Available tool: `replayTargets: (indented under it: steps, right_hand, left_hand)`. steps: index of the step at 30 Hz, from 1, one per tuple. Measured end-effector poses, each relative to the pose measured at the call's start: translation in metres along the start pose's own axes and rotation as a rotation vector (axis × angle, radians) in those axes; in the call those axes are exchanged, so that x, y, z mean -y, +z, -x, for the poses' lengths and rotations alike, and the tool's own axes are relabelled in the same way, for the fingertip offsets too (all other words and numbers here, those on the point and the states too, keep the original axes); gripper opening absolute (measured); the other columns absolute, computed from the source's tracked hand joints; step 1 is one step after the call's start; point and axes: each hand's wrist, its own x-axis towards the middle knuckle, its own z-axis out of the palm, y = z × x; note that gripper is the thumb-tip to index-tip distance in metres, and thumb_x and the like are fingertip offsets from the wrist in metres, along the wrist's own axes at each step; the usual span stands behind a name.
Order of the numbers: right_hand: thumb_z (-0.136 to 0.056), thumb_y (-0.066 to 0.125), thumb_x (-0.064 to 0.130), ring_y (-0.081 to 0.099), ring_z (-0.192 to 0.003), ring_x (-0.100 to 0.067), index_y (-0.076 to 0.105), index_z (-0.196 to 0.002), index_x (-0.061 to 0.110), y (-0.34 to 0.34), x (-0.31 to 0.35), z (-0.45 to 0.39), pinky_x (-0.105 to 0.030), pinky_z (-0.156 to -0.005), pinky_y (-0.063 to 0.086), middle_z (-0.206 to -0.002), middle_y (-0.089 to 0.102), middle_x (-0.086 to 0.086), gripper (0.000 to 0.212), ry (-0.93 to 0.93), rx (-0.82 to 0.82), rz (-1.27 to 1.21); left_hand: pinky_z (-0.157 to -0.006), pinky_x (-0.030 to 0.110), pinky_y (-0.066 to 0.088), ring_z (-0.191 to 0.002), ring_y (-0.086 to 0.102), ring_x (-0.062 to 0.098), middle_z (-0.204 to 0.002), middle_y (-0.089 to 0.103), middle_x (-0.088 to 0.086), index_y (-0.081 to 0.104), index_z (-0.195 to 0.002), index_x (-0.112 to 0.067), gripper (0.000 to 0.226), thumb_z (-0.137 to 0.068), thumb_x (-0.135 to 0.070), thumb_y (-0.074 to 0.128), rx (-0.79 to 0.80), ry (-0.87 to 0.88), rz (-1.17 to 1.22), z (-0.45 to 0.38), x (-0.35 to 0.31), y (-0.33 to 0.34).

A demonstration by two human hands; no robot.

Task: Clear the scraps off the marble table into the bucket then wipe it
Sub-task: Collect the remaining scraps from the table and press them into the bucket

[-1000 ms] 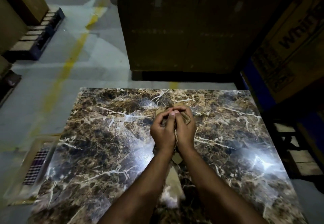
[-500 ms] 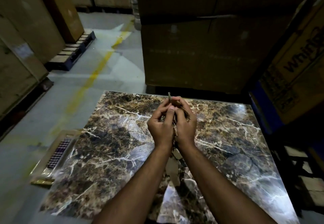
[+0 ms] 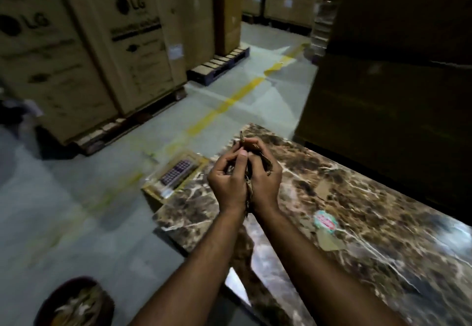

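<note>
Risk: brown cardboard scraps [image 3: 255, 158] cupped between left hand [image 3: 228, 182] and right hand [image 3: 265, 180] could slip (loose edges) before reaching dark round bucket [image 3: 74, 302].

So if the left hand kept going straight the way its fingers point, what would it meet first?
Likely the right hand: the left hand curls its fingers toward it around the brown cardboard scraps cupped between them. Depth is unclear.
</note>
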Motion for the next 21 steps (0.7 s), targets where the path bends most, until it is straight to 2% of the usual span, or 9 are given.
replayTargets:
  steps: [3,5,8,10,12,15,17,21]
  right_hand:
    - [-0.098,0.052,-0.008,0.071,-0.108,-0.028,0.073,-0.113,0.002,0.064,-0.01,0.026,-0.05,-0.095,0.058,-0.112,0.075,-0.012,0.028,0.023,0.132,-0.037]
    - [-0.097,0.051,-0.01,0.071,-0.106,-0.027,0.073,-0.111,0.002,0.114,-0.018,0.053,-0.045,-0.093,0.059,-0.109,0.076,-0.011,0.028,0.05,0.233,-0.064]
    - [-0.096,0.05,-0.011,0.071,-0.104,-0.022,0.073,-0.109,0.003,0.19,-0.034,0.1,-0.037,-0.092,0.058,-0.106,0.076,-0.008,0.03,0.112,0.353,-0.09]
    - [-0.097,0.051,-0.006,0.07,-0.107,-0.027,0.074,-0.109,0.009,0.245,-0.048,0.142,-0.043,-0.094,0.057,-0.108,0.076,-0.009,0.031,0.152,0.463,-0.101]
    - [-0.097,0.051,-0.002,0.071,-0.107,-0.027,0.075,-0.108,0.015,0.295,-0.058,0.184,-0.045,-0.094,0.057,-0.107,0.076,-0.007,0.031,0.174,0.551,-0.106]
    - [-0.098,0.051,-0.007,0.071,-0.105,-0.021,0.074,-0.109,0.014,0.364,-0.072,0.248,-0.034,-0.092,0.057,-0.106,0.076,-0.004,0.033,0.221,0.631,-0.123]
    - [-0.099,0.05,-0.007,0.071,-0.106,-0.02,0.073,-0.108,0.018,0.4,-0.079,0.283,-0.034,-0.092,0.057,-0.107,0.076,-0.003,0.035,0.259,0.696,-0.127]
    - [-0.099,0.048,-0.008,0.07,-0.105,-0.021,0.072,-0.11,0.011,0.452,-0.095,0.338,-0.034,-0.09,0.056,-0.107,0.074,-0.006,0.032,0.307,0.826,-0.126]
  left_hand:
    - [-0.083,0.023,0.056,-0.102,0.072,0.014,-0.1,0.076,-0.002,0.077,-0.091,-0.023,0.025,-0.088,0.001,0.071,-0.122,0.058,-0.005,-0.028,-0.022,-0.06]
    - [-0.087,0.028,0.056,-0.105,0.071,0.016,-0.104,0.076,0.002,0.077,-0.094,-0.02,0.019,-0.088,-0.003,0.072,-0.217,0.098,-0.028,-0.049,-0.037,-0.111]
    - [-0.095,0.041,0.056,-0.11,0.069,0.015,-0.112,0.075,0.002,0.079,-0.095,-0.021,0.012,-0.086,-0.017,0.072,-0.337,0.15,-0.095,-0.075,-0.058,-0.199]
    - [-0.097,0.043,0.055,-0.113,0.068,0.013,-0.117,0.074,-0.003,0.079,-0.088,-0.029,0.014,-0.086,-0.018,0.071,-0.402,0.157,-0.109,-0.089,-0.076,-0.266]
    - [-0.096,0.041,0.055,-0.114,0.067,0.013,-0.117,0.074,-0.006,0.079,-0.093,-0.025,0.015,-0.088,-0.014,0.072,-0.461,0.16,-0.109,-0.101,-0.095,-0.328]
    - [-0.088,0.03,0.057,-0.107,0.07,0.011,-0.11,0.075,-0.005,0.077,-0.106,-0.006,0.016,-0.091,-0.004,0.07,-0.596,0.16,-0.128,-0.114,-0.123,-0.418]
    - [-0.085,0.025,0.056,-0.103,0.071,0.011,-0.106,0.076,-0.005,0.076,-0.106,-0.002,0.017,-0.091,-0.003,0.069,-0.668,0.18,-0.162,-0.12,-0.139,-0.466]
    - [-0.085,0.027,0.057,-0.102,0.072,0.012,-0.103,0.077,-0.006,0.076,-0.102,0.001,0.013,-0.091,-0.001,0.069,-0.796,0.193,-0.167,-0.122,-0.156,-0.541]
